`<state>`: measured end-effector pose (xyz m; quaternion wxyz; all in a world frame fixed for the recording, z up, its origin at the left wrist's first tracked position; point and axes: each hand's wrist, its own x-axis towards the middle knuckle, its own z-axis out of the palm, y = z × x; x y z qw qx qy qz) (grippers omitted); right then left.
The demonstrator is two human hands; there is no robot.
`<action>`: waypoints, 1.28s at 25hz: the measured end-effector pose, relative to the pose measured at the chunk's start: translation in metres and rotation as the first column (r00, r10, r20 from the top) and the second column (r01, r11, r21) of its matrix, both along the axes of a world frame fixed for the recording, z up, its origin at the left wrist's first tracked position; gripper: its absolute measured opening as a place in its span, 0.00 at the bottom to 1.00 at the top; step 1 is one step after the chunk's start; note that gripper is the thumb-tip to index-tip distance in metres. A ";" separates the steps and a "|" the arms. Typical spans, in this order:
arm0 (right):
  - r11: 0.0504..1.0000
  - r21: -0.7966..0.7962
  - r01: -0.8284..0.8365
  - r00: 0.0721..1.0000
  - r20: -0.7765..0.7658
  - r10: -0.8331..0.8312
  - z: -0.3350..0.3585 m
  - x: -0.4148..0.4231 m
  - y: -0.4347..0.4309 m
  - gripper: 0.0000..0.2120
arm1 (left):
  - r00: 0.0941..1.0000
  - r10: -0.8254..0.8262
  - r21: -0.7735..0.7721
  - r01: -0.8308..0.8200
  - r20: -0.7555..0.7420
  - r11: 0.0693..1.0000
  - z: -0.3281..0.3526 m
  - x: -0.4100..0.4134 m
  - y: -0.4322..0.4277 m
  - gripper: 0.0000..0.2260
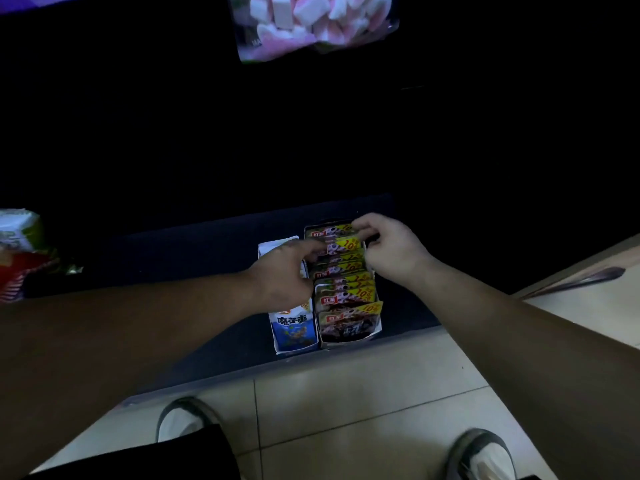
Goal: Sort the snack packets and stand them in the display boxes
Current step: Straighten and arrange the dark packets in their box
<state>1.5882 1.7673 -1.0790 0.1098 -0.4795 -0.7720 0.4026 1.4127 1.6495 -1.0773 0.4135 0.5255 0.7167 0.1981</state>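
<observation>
Two display boxes stand side by side at the front edge of a dark shelf (207, 244), touching along their long sides. The right box (348, 342) holds a row of brown packets (346, 308), each with a yellow corner flash, standing on edge one behind another from the front wall to the back. The blue-and-white box (294, 330) sits on its left, and its contents are mostly hidden under the wrist.

Both hands work on one packet (341, 243) near the back of that row. The left hand (284, 271) reaches across the blue-and-white box, its grip pinching the packet's left end between thumb and forefinger (the light is dim there, so the remaining fingers are hard to read). The right hand (391, 251) comes in from the other side, fingers curled over the packet's upper right corner, the grip pinched on it. The packet is upright inside the right box, in line with the rest.

A clear bag of pink and white marshmallows (311, 29) hangs at the top of the view, well apart from the boxes. Some green and red snack bags (17, 251) lie at the far left of the shelf. Below is a pale tiled floor (346, 393), with the person's two shoes (183, 417) on it.
</observation>
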 end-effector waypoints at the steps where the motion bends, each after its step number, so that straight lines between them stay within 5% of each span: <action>1: 0.999 -0.038 0.039 0.999 -0.032 -0.040 0.000 -0.001 0.004 0.19 | 0.999 0.022 -0.002 -0.022 0.026 1.000 -0.003 -0.002 -0.001 0.27; 6: 0.986 -0.167 0.016 0.994 0.105 0.002 0.004 0.005 0.007 0.18 | 0.976 -0.197 0.021 0.200 -0.088 0.980 -0.008 0.000 -0.017 0.21; 11: 0.964 -0.256 -0.068 0.973 0.195 0.120 0.003 0.010 0.002 0.22 | 0.981 -0.053 0.194 0.090 -0.186 0.977 0.004 -0.001 -0.011 0.13; 13: 0.957 -0.279 -0.076 0.972 0.193 0.133 0.007 0.013 0.002 0.22 | 0.976 -0.028 0.214 0.075 -0.217 0.974 0.006 -0.002 -0.005 0.18; 16: 0.946 -0.317 -0.066 0.979 0.164 0.123 0.012 0.014 0.001 0.18 | 0.996 -0.037 0.036 0.040 -0.077 0.999 0.001 0.002 -0.007 0.27; 18: 0.957 -0.291 0.000 0.997 0.076 0.023 0.014 0.016 0.003 0.15 | 1.000 -0.019 -0.015 0.019 0.007 1.000 -0.003 0.003 -0.009 0.28; 21: 0.966 -0.227 0.127 0.989 -0.042 -0.140 0.018 0.019 0.005 0.13 | 0.988 -0.115 -0.021 0.113 -0.103 0.993 -0.007 0.003 -0.012 0.26; 27: 0.958 -0.285 0.022 0.992 0.121 0.014 -0.002 0.010 0.007 0.22 | 0.989 -0.123 -0.024 0.122 -0.085 0.992 -0.003 0.003 -0.014 0.24; 32: 0.994 -0.090 0.054 0.994 0.099 -0.045 -0.022 0.005 0.014 0.09 | 0.997 -0.053 -0.045 0.050 -0.059 0.998 0.003 0.003 -0.015 0.24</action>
